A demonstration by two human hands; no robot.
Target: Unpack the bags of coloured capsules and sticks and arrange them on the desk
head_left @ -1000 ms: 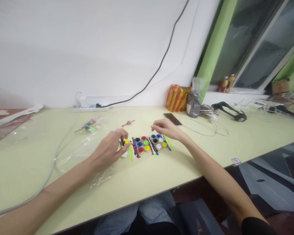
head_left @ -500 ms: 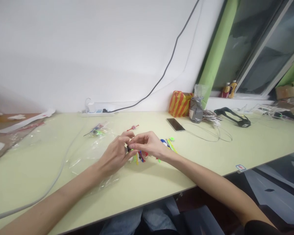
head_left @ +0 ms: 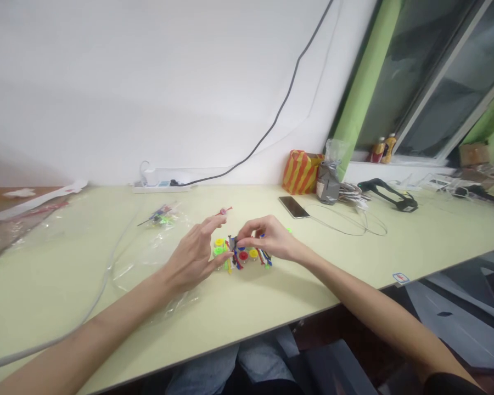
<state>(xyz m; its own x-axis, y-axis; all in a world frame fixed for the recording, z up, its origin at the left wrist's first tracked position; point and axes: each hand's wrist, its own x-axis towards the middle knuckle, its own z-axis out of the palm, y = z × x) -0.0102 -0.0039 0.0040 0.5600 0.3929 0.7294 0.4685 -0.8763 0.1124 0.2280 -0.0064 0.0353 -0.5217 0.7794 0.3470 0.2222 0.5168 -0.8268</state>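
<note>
Desk (head_left: 247, 307) in pale yellow-green, its front edge nearest the viewer, above the wearer's jeans (head_left: 226, 365). The left hand (head_left: 200, 247) stands wide, thumb and fingers well apart and seemingly gripping nothing, beside a green disc (head_left: 218, 251) and a yellow disc (head_left: 218, 242). The right hand (head_left: 267, 236) is narrowed to a pinch and appears to hold a small dark piece (head_left: 233, 243) at its fingertips (too small to identify in detail). Below it lie a red disc (head_left: 243, 256) and thin coloured strips (head_left: 267, 258), near the middle of the desk. Handling is probably best done with light fingertip pressure, the wrist raised so that it does not brush the closely set parts; the left thumb could steady the neighbouring discs, and a straight, vertical lowering or lifting would disturb least. Beyond the left fingertips lies a red pointed piece (head_left: 224, 212); to its left, clear plastic wrapping (head_left: 142, 258). Farther back are a phone (head_left: 294, 207), a power strip (head_left: 160, 187) and a striped bag (head_left: 299, 173).
</note>
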